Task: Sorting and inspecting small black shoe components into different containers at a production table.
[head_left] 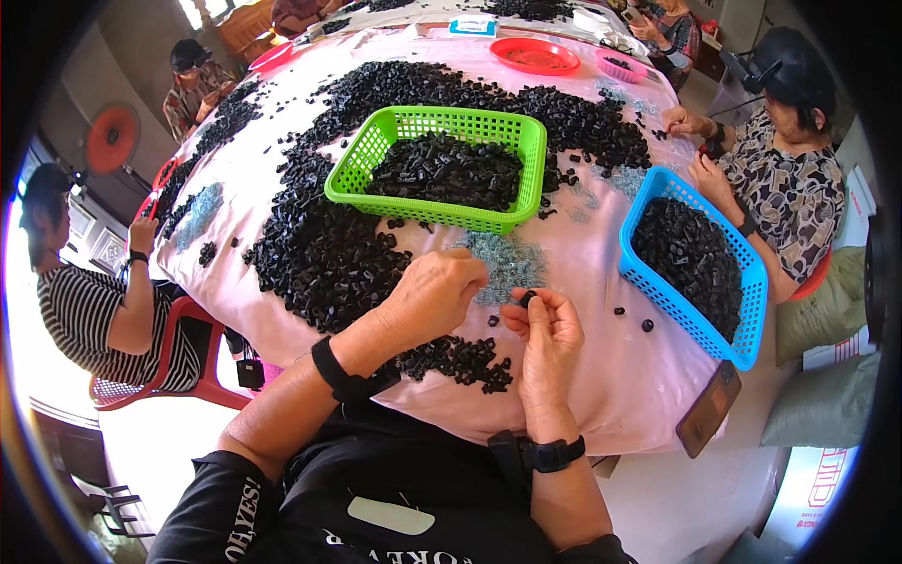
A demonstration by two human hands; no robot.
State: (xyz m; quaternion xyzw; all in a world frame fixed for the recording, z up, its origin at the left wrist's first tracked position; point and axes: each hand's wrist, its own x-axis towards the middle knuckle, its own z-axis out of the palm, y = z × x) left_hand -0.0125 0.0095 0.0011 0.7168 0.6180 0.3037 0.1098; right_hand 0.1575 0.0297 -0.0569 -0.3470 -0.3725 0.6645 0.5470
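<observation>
My right hand (547, 343) pinches a small black plastic piece (527, 299) between thumb and fingers, palm turned up. Just left of it, my left hand (434, 289) is closed with its fingertips curled under; what they hold, if anything, is hidden. Beyond both hands lies a heap of small clear bluish pieces (508, 261). A small pile of black pieces (460, 361) sits close to my body, below the hands. On the left spreads a larger heap of black pieces (324, 268). A green basket (427, 214) of black parts stands past the hands.
A blue basket (669, 308) of black pieces stands at the right, near a phone (709, 411) on the table edge. Far back are a red tray (534, 56) and a pink basket (622, 66). People sit around the pink-covered table (601, 395); a fan (113, 138) stands left.
</observation>
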